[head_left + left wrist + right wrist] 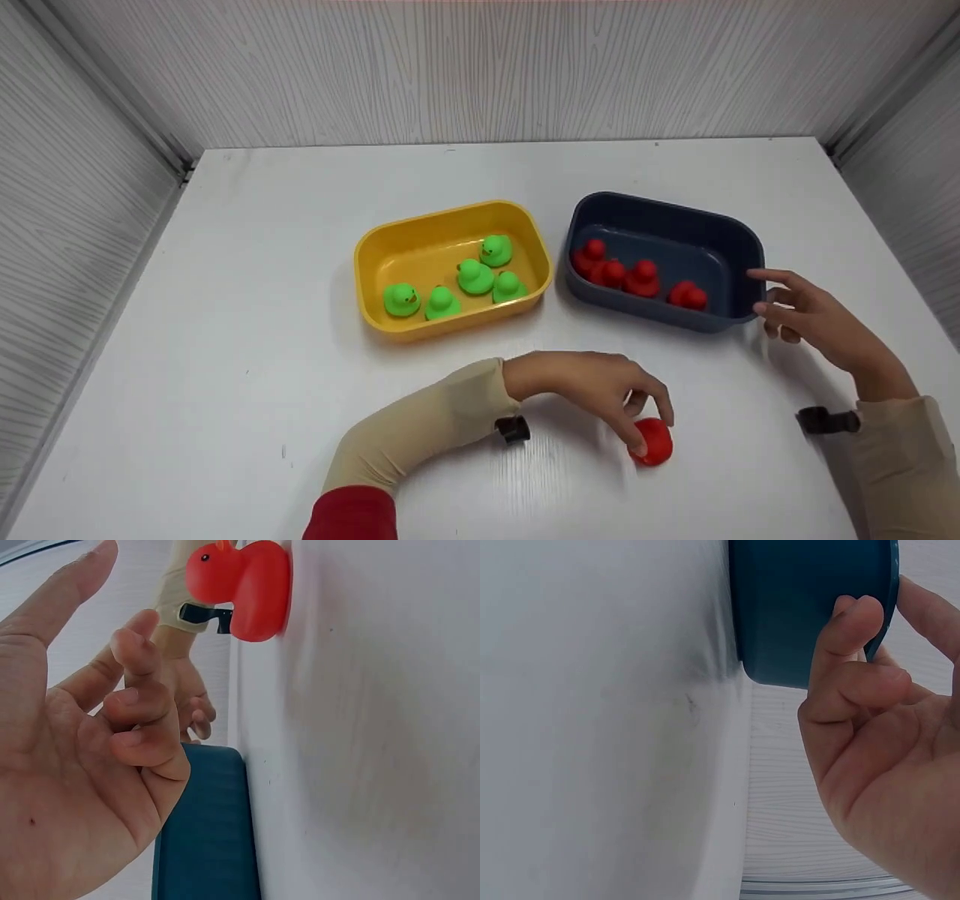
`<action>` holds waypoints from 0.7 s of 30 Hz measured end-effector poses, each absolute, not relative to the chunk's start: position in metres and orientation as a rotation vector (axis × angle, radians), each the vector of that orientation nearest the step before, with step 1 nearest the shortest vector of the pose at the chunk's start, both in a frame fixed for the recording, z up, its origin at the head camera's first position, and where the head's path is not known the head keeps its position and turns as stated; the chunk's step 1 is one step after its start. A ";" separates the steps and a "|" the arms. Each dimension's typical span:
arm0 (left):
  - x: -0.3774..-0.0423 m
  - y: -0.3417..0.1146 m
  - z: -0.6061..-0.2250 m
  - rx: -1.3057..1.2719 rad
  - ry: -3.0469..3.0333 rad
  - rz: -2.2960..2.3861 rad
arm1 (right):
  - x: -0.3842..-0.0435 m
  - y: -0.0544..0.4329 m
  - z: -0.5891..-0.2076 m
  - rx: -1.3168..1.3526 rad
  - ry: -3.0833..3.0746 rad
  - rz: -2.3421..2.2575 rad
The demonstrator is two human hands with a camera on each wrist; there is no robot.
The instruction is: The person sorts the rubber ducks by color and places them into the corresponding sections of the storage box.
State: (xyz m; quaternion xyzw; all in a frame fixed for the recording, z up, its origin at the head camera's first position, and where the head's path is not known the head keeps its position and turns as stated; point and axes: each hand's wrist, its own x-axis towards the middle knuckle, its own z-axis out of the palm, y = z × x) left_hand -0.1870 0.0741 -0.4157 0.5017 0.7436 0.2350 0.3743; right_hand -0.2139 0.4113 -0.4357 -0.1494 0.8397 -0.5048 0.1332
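My left hand (600, 382) reaches down over a red rubber duck (654, 442) on the white table, thumb and index finger spread about it. In the left wrist view the duck (251, 589) stands on the table, apart from the fingertips of that hand (90, 727). My right hand (817, 315) holds the right end of a dark blue bin (667, 311) at its rim, with the index fingertip over the edge. In the right wrist view the other fingers of the hand (885, 727) curl outside the bin wall (802, 622). Several red ducks (643, 279) lie in the blue bin.
A yellow bin (390, 259) with several green ducks (475, 277) stands left of the blue bin. Pale wood-grain panels (465, 75) border the white table (225, 337) at the back and sides. Black mounts (514, 429) sit at both wrists.
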 end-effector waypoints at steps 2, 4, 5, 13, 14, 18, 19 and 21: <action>-0.186 0.076 -0.416 1.293 1.903 0.568 | -0.214 0.411 -0.436 -0.436 2.435 -1.465; -0.184 0.079 -0.416 1.296 1.905 0.535 | -0.214 0.411 -0.436 -0.435 2.429 -1.473; -0.184 0.080 -0.415 1.299 1.906 0.524 | -0.214 0.411 -0.436 -0.434 2.425 -1.477; -0.179 0.084 -0.417 1.315 1.904 0.480 | -0.213 0.411 -0.435 -0.419 2.442 -1.454; -0.178 0.084 -0.417 1.314 1.907 0.477 | -0.213 0.411 -0.435 -0.417 2.449 -1.446; -0.178 0.085 -0.420 1.328 1.916 0.464 | -0.213 0.411 -0.435 -0.415 2.457 -1.438; -0.178 0.086 -0.420 1.333 1.917 0.459 | -0.213 0.411 -0.434 -0.417 2.458 -1.437; -0.177 0.086 -0.421 1.336 1.920 0.452 | -0.213 0.410 -0.434 -0.421 2.458 -1.436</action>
